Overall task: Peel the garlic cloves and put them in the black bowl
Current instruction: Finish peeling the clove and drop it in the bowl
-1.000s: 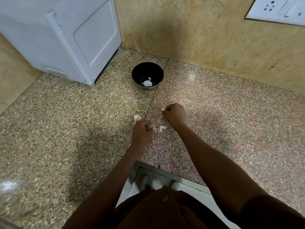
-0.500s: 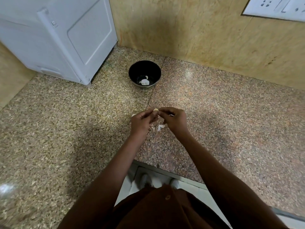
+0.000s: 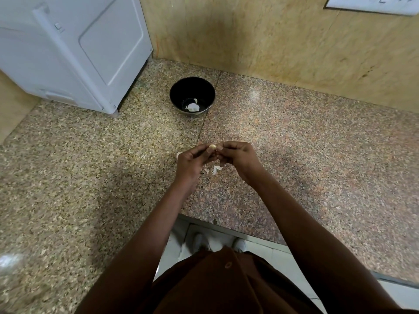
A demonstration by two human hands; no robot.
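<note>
1. The small, pale, rounded garlic clove [image 3: 212, 146] sits between the fingertips of both hands, held up over the worktop; only its top shows, so I cannot tell how much skin is left on it.
2. I judge it very light and firm, but smooth and likely slippery once bare, so a pinch at its two ends should hold better than a squeeze on its rounded sides.
3. The left hand [image 3: 192, 162] has its thumb and forefinger closed on the clove from its own side.
4. The right hand [image 3: 239, 160] is drawn in against the left, fingers curled, pinching at the same clove or at its skin; which of the two is too small to tell.
5. Thin, white, papery garlic skins [image 3: 216, 169] show just beneath and between the hands; they look feather-light and brittle, and whether they hang or lie on the worktop I cannot tell.
6. A whitish unpeeled garlic piece [image 3: 178, 155] peeps out just beyond the left hand's outer side, mostly hidden.
7. The round, glossy black bowl [image 3: 179, 92] stands well ahead of the hands on the speckled granite worktop [image 3: 306, 159], with a few white peeled garlic cloves [image 3: 193, 107] in its bottom.
8. A white appliance [image 3: 68, 48] stands far ahead and to the left of the hands.
</note>
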